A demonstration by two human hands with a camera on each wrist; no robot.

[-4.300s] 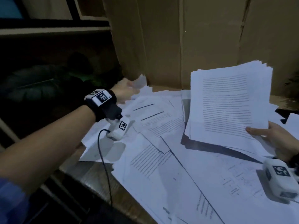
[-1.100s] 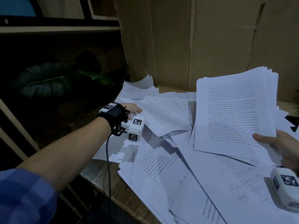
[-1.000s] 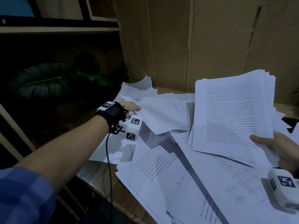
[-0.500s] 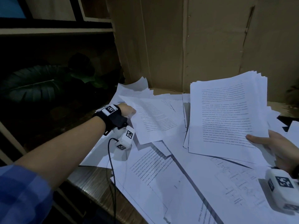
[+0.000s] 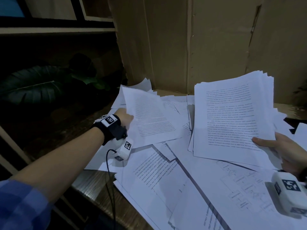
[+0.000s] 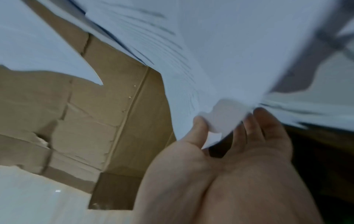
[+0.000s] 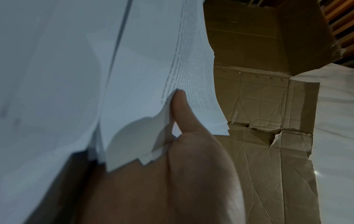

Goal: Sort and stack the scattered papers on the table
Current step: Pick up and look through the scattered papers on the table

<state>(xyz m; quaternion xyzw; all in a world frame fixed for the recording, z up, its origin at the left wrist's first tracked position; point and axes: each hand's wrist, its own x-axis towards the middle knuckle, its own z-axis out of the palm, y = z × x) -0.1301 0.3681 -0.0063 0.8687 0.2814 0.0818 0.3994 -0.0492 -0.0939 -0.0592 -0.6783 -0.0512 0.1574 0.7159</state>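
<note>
Many white printed sheets (image 5: 166, 176) lie scattered over the table. My left hand (image 5: 125, 117) pinches the left edge of one printed sheet (image 5: 149, 118) and holds it tilted up off the pile; the left wrist view shows thumb and fingers (image 6: 256, 121) pinching that sheet (image 6: 220, 60). At the right, my right hand (image 5: 282, 150) grips a thick stack of papers (image 5: 232, 117) by its lower right corner, raised above the table. In the right wrist view the thumb (image 7: 180, 106) lies on top of the stack (image 7: 143, 75).
A tall cardboard wall (image 5: 191, 44) stands right behind the table. The wooden table edge (image 5: 93, 188) shows at the lower left, with a dark drop and a leafy plant (image 5: 33, 85) beyond it. A black cable (image 5: 109, 180) hangs from my left wrist.
My left hand has taken one sheet from the far left of the pile and lifted it, tilting it more upright. The stack in my right hand has stayed raised in about the same place.
</note>
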